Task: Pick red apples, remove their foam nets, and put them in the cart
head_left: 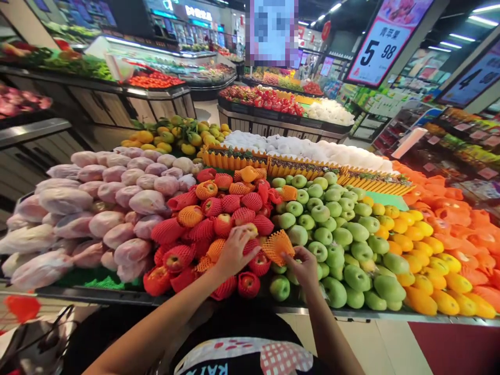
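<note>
Over the heap of red apples, my left hand (235, 251) has its fingers curled on an apple (253, 229), which they partly hide. My right hand (305, 266) pinches an orange foam net sleeve (277, 247) by its edge, between the red and the green apples. The sleeve looks empty and flared toward my left hand. Around my left hand lie apples in red foam nets (242, 216) and a few in orange nets (190, 215). Green apples (320, 213) are piled just right of my right hand.
Pink-wrapped fruit (113, 224) fills the left of the stand. Yellow-orange citrus (422, 250) and orange-wrapped fruit (469, 224) lie to the right. White-wrapped fruit (304, 147) sits behind a yellow corrugated border (289, 169). A price sign (378, 44) hangs above.
</note>
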{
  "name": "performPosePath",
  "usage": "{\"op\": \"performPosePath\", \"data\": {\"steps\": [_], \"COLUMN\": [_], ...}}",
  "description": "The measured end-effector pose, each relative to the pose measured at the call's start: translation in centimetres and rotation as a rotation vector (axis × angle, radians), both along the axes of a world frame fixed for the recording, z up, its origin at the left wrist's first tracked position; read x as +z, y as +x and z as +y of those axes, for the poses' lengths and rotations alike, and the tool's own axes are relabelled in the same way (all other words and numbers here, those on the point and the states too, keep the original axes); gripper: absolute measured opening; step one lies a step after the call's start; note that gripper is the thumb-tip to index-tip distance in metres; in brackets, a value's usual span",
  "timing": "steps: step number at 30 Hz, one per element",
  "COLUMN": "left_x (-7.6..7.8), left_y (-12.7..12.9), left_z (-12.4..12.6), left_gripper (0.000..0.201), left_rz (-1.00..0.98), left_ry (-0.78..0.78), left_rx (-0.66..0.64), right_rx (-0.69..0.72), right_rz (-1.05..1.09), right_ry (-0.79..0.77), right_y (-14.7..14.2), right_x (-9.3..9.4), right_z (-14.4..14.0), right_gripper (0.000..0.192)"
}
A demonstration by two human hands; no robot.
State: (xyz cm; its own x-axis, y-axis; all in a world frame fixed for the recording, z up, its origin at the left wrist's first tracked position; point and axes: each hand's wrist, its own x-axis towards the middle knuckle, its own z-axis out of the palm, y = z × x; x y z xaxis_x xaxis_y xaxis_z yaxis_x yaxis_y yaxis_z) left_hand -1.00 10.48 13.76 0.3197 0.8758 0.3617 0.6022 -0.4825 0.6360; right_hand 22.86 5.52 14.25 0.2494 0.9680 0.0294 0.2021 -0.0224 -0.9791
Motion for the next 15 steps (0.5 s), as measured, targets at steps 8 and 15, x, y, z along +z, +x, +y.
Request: {"op": "performPosePath", "data": {"steps": [8,15], "left_x": [1.4,0.7], "left_y": [4.0,2.6], "left_z": [-6.8,-8.3], "left_gripper": [0.036,0.01], "left_rz": [-0.378,-0.426], "left_ry": [-0.358,-0.33], "left_rx": [0.024,0.2], "right_rx": [0.483,0.692], "right_rz": [0.03,0.046], "right_ry": [-0.113,-0.073], "right_y": [-0.7,-1.9], "right_x": [0.8,1.4], "right_z": [1.4,1.5], "right_gripper": [0.041,0.026]}}
